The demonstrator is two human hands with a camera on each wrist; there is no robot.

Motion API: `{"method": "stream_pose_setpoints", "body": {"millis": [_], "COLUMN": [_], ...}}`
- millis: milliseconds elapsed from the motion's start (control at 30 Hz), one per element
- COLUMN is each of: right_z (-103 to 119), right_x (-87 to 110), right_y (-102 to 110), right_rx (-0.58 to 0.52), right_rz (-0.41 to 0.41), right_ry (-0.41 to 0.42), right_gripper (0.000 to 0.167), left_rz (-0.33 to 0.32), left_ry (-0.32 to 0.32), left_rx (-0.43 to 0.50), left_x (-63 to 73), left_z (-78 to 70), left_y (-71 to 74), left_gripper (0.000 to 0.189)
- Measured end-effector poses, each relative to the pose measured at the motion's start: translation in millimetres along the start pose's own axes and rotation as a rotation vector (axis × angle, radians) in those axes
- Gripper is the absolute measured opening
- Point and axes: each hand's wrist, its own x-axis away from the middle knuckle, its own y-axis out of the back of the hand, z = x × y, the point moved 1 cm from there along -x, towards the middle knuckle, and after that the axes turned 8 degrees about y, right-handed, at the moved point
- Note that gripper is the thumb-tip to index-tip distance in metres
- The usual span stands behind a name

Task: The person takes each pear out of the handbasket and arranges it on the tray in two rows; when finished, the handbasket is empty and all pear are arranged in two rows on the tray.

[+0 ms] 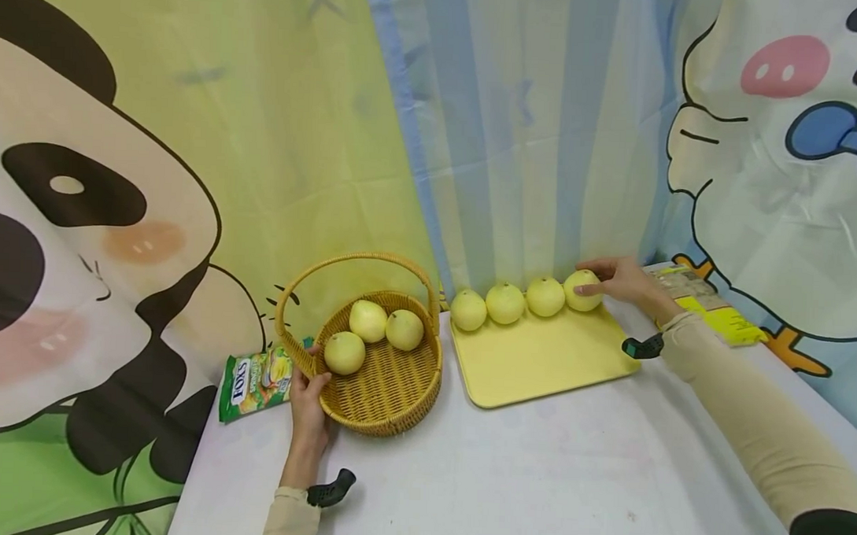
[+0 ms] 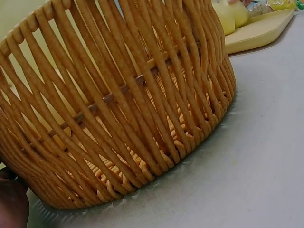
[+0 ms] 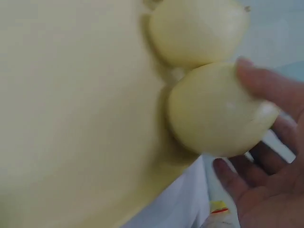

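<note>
Fruit, ctr-right of frame, in R grip; L grip holds basket rim, lower ctr. Risk: adj. fruit may roll off tray if nudged.

The tray is seen downward from the head, closely from the right wrist, past the near basket from the left.

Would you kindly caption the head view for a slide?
Left hand holds a wicker basket with three pale fruits; right hand grips the rightmost fruit of four on a yellow tray.
</note>
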Motion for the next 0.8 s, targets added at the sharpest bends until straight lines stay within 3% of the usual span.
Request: {"method": "stream_pose_setpoints", "body": {"millis": [400,800], "right_z": [-10.4,2.2], "right_x": [-3.4,-3.1], "right_y": [-12.3,-5.7], "right_rx": [-0.058,0.033], "right_rz": [-0.013,0.013], "right_ry": [0.054,0.077], "right_gripper": [0.077,0.088], "left_rz": [-0.014,-0.019], "left_ry": [-0.021,-0.026], "left_rx": [-0.016,-0.009], "left_x": [0.7,4.7], "left_z": [0.4,-0.6], "left_y": [0.9,0.0], "left_gripper": [0.057,0.056]}}
